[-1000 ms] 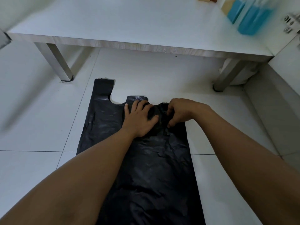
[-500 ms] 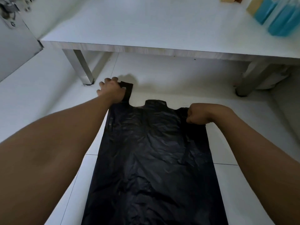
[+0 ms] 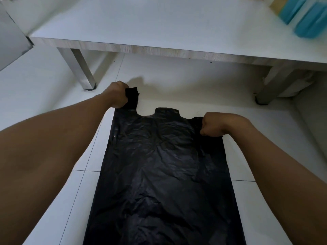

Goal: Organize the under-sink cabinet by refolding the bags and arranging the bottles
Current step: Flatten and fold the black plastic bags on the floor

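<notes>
While both hands grip its handles, the crumpled black plastic vest-style bag lies flat on the white tiled floor. Its mouth end faces the low white table, and its body runs back between the two forearms to the lower edge of the view. The bag's interior cannot be seen. On the table's far right corner stand two translucent blue bottles with a pale tan container just beside them. All three are blurred, so their contents cannot be told. Count: one bag, two strap handles, one short centre tab, two hands, two blue bottles, and two metal table legs in view. The left hand is closed in a fist around the left strap handle, with the strap's end standing out past the fingers toward the table. The right hand is likewise curled tight on the right strap handle, which is mostly hidden beneath the knuckles. The centre tab lies between the two fists, touched by neither.
</notes>
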Tool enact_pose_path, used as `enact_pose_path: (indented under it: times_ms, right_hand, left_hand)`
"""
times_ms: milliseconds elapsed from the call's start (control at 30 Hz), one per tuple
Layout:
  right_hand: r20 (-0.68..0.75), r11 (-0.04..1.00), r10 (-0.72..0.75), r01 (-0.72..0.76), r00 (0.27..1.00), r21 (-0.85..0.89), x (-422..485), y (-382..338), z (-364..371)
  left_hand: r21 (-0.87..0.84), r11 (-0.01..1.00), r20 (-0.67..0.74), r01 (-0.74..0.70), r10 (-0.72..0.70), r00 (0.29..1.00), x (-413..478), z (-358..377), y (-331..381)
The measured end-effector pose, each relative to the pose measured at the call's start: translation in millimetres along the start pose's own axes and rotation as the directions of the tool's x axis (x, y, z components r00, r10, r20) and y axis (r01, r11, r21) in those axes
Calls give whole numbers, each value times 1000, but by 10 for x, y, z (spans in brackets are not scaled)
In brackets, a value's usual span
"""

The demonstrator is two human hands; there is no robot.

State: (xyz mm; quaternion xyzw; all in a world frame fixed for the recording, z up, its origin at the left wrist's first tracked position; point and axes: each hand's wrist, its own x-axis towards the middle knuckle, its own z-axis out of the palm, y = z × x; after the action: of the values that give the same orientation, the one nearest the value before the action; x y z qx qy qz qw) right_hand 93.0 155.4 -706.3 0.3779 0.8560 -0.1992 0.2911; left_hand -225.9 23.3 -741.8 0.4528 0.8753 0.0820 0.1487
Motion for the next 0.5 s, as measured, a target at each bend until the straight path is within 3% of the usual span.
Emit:
enact_pose_path:
  times_ms: [167,233,500]
  right_hand:
    - [-24,999,-2,1,1000,-38,-139,-91,-26]
    - [-33,999,0,-1,999,-46,-189,-97,-22]
    - [-54,999,9,-11,999,-47,-325,-114,31]
  left_hand:
    - [-96,991,-181,-89,70,981,-419,-214,37]
    - [-106,987,-153,-119,102,983,-641,-285,44]
    - [240,909,80,-340,330,940,-1288,-213,102]
